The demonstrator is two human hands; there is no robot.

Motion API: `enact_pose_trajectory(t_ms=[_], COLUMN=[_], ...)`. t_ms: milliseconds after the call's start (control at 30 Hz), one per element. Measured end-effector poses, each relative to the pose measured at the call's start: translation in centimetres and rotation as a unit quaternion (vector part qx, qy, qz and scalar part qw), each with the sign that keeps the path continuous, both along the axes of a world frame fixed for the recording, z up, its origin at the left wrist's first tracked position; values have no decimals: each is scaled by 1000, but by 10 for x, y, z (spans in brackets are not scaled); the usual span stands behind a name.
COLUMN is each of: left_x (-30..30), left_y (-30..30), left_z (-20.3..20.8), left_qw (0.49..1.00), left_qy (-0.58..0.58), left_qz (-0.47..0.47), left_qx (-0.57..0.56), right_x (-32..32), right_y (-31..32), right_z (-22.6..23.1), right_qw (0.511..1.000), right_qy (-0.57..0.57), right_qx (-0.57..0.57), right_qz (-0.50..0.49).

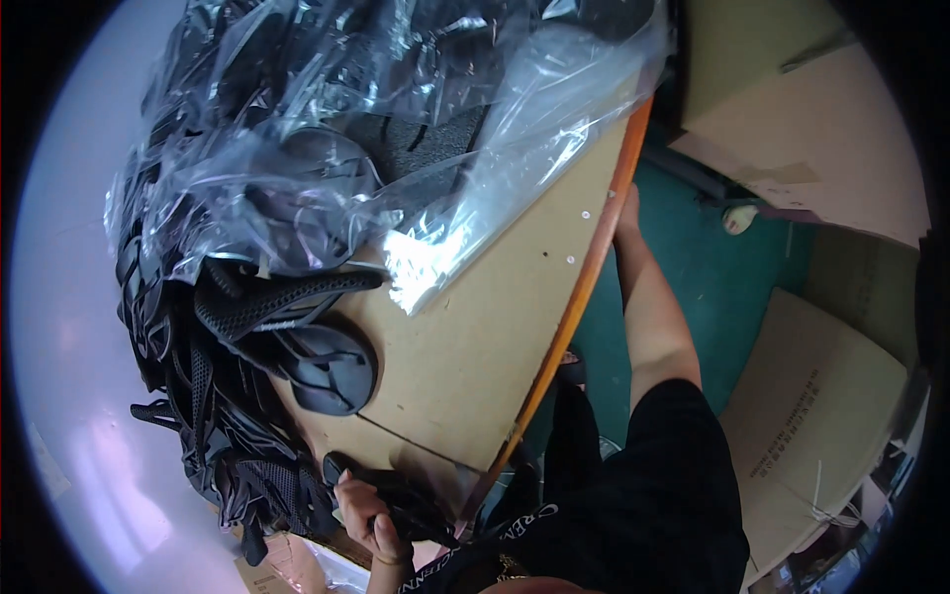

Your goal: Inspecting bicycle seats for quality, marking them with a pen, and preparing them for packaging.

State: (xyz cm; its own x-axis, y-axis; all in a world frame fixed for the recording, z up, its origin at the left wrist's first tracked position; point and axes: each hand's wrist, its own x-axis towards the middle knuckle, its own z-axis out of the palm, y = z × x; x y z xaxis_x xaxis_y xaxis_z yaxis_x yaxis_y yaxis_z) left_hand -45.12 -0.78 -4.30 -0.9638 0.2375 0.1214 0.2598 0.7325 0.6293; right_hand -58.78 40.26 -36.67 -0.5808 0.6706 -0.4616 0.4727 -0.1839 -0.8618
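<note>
1. The person's left hand (364, 515) sits at the lower edge of the view, fingers curled around a black mesh-textured shoe upper piece (401, 500) that lies at the near corner of the brown cardboard-covered worktable (495, 327).
2. The person's right hand (627, 208) is stretched out along the orange rim of the table (594, 267), at its far side edge; whether it grips the rim or only rests against it cannot be told.
3. A large heap of black mesh shoe uppers (228, 396) covers the left part of the table, just beside the left hand.
4. One perforated black strip (277, 297) juts out of the heap toward the table's middle, with a smooth oval black piece (332, 371) lying below it.
5. A crumpled clear plastic bag (396, 129) holding more black pieces is spread over the upper part of the table.
6. Flat brown cardboard sheets (811, 396) lie on the green floor (722, 287) to the right, well apart from the table.
</note>
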Motion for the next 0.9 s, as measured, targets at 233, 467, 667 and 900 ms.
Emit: enact_pose_trajectory(t_ms=[233, 467, 667, 900], left_x=[-3, -6, 1, 7], left_y=[-6, -36, -30, -71], left_z=[0, 25, 106, 119], left_qw=[997, 989, 916, 749], left_qy=[45, 33, -192, -440], left_qz=[-50, -31, -47, -55], left_qx=[47, 143, 349, 493], right_x=[156, 207, 219, 221], right_y=[-20, -86, -181, -282], right_z=[137, 300, 405, 480], right_qw=[955, 938, 937, 914], right_qy=[218, 293, 302, 298], right_qx=[-145, -160, -166, -216], right_qz=[-137, -90, 52, 170])
